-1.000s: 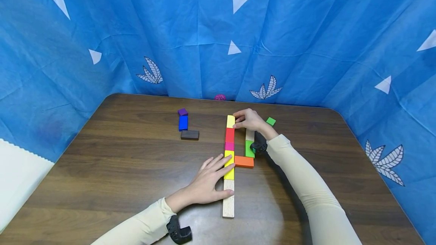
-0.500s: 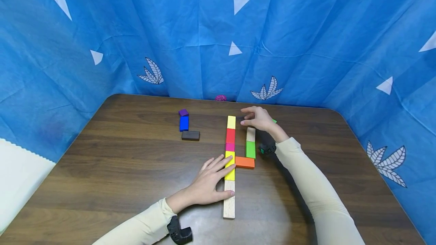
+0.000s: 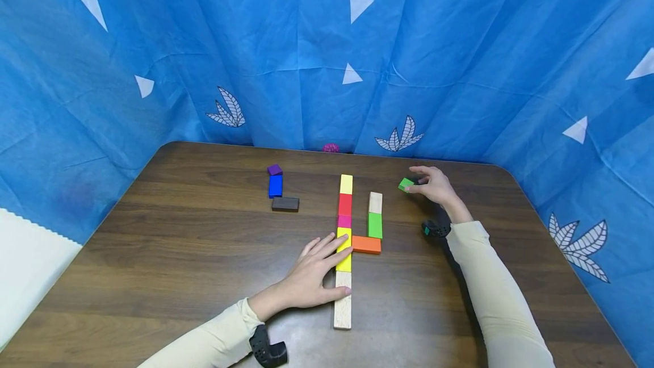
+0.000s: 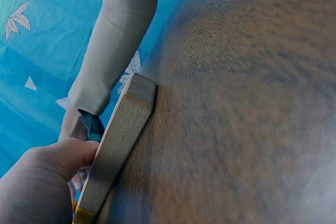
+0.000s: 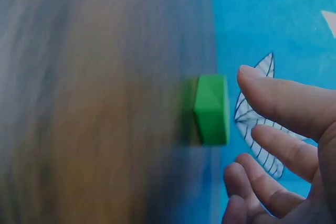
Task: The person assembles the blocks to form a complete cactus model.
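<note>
Curtain: blue, white leaf and triangle motifs, behind the far edge of the table. Table: brown, wood-grained. Column of blocks, mid-width, running from near the far edge towards the near edge: pale yellow block, red block, pink block, yellow block, long natural-wood block. Left hand: spread, fingers over yellow block, thumb on long natural-wood block. Right hand: towards the far right corner, thumb and fingers parted beside the small green block; contact cannot be told. Side run, right of column: orange block abutting yellow block, green oblong, short natural-wood block. Cluster towards the far left corner: black block, blue block, purple block. Small green block: near the far edge, right of the side run
</note>
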`<state>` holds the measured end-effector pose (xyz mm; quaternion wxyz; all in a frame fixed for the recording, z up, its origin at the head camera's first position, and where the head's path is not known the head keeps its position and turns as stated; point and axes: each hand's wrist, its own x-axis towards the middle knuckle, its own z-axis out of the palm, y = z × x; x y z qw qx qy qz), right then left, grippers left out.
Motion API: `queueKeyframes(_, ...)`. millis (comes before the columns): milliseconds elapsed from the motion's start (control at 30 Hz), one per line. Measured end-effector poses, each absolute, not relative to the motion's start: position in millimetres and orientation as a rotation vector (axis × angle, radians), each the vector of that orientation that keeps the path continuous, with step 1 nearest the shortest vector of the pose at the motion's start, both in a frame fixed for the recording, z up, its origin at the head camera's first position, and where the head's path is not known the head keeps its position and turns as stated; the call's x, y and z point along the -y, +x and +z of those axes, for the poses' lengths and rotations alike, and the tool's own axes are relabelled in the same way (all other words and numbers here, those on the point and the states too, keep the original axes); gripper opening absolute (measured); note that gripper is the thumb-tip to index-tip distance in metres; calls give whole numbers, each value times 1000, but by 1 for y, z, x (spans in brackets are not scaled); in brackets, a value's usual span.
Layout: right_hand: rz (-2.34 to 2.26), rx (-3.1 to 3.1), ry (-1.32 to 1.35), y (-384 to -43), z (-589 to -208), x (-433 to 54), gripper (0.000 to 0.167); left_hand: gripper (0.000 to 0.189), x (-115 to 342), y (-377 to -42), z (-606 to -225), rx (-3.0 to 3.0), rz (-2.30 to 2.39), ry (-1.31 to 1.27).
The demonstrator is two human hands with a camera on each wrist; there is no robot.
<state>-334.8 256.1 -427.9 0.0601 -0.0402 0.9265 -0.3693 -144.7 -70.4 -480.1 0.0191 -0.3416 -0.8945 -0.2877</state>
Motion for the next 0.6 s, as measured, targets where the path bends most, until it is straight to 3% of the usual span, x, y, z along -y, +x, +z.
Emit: queueKeyframes(600,-1168,-2805,-45,-336,-440,-263,43,75,71,-145,-479,2792,-884,-1065)
